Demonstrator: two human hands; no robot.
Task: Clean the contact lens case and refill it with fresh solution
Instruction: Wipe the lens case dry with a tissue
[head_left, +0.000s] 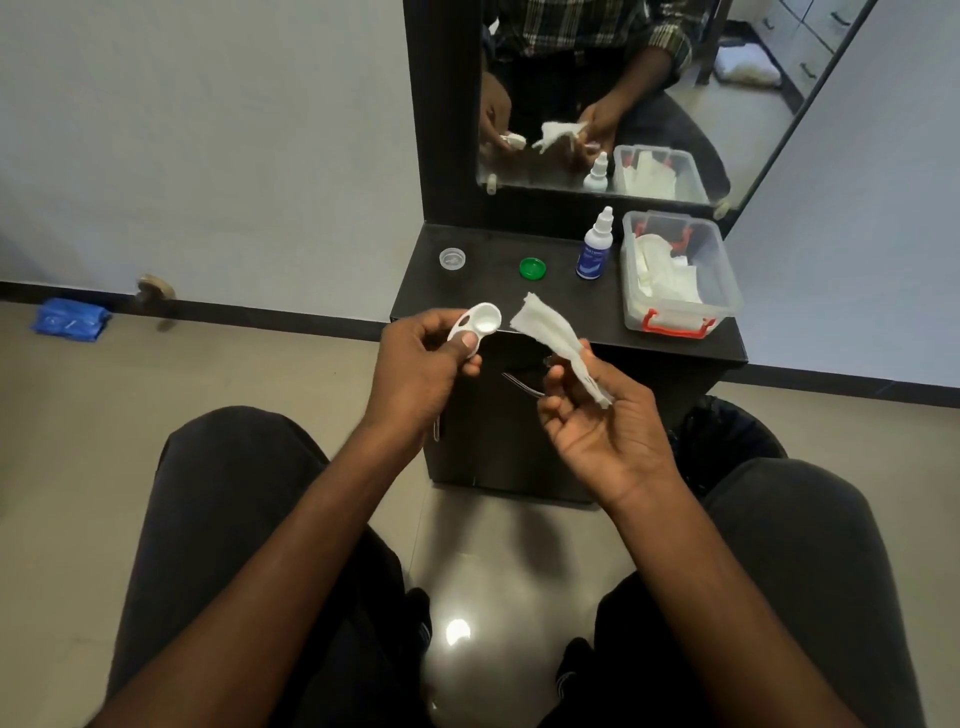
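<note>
Left hand (415, 366) pinches the white case (475, 325); right hand (597, 415) grips a tissue (558, 343), both above the surface (498, 296).

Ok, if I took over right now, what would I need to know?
Left hand grips the white plastic lens case, both wells open. Right hand pinches a folded white tissue, apart from the case. On the black cabinet top: green round cap, clear round cap, capped white solution bottle, clear tissue box. Done: caps off. Left: wipe, refill, recap.
</note>
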